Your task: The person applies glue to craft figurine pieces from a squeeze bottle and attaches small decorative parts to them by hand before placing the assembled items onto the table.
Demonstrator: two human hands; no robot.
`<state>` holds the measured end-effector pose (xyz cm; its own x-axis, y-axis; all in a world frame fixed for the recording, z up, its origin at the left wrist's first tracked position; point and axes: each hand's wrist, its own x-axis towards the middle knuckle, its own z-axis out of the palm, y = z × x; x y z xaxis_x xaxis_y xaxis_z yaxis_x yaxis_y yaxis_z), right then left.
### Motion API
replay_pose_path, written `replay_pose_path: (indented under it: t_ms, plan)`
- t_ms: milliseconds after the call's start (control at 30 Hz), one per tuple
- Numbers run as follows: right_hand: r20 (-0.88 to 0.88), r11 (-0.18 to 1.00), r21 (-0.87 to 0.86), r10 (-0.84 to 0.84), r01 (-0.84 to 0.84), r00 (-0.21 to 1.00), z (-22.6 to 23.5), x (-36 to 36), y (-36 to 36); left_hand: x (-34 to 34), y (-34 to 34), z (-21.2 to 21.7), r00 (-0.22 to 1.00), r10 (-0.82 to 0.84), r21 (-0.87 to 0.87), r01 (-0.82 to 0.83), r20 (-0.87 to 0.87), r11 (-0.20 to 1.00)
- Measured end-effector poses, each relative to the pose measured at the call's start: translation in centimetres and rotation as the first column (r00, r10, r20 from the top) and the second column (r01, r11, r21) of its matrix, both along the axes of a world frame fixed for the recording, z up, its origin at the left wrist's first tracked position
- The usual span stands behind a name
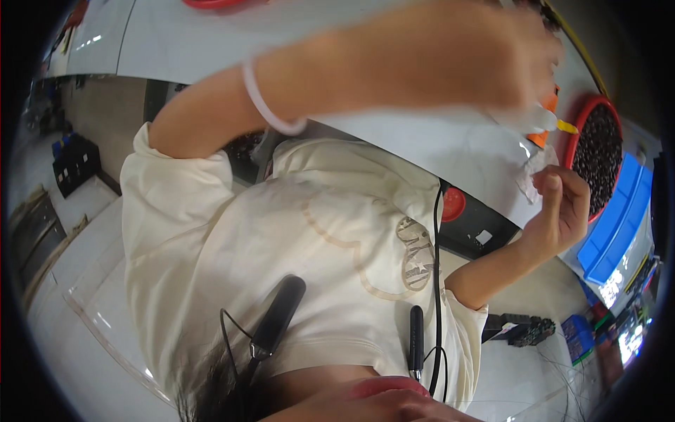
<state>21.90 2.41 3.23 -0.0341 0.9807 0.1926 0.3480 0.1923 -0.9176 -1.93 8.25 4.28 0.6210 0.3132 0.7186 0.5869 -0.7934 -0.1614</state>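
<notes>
Head view: the camera looks steeply down the person's own cream T-shirt (316, 239), so the white bench (436, 144) curves across the top of the picture.

The left hand (485, 53) reaches across above the bench, blurred. Its fingers are closed together on a small white plastic piece with a yellow tip (545, 123), which it holds over the bench's right end, just beside the rim of a red bowl (578, 133). A white band (264, 102) circles that wrist.

The right hand (562, 204) comes up at the bench's near edge, just below the left. Its fingers are curled and pinched on a crumpled bit of clear film (531, 172), which hangs between the two hands.

The red bowl sits at the bench's right end, full of small dark pieces (598, 158). A blue crate (619, 225) stands just beyond it. A black cable (437, 281) runs down the shirt.
</notes>
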Motion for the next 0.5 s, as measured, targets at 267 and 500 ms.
replay_pose_path:
  t_ms: [267,500]
  plan:
    - [-0.055,0.995,0.102,0.007,-0.001,0.998,-0.8,-1.5,1.2,3.6,-6.3,-1.8,0.982,-0.029,-0.077,0.044,0.186,0.996]
    - [-0.102,0.971,0.067,0.236,-0.230,0.966,-1.8,-2.3,1.6,3.1,-6.6,-3.0,0.948,-0.035,-0.253,0.120,0.316,0.960]
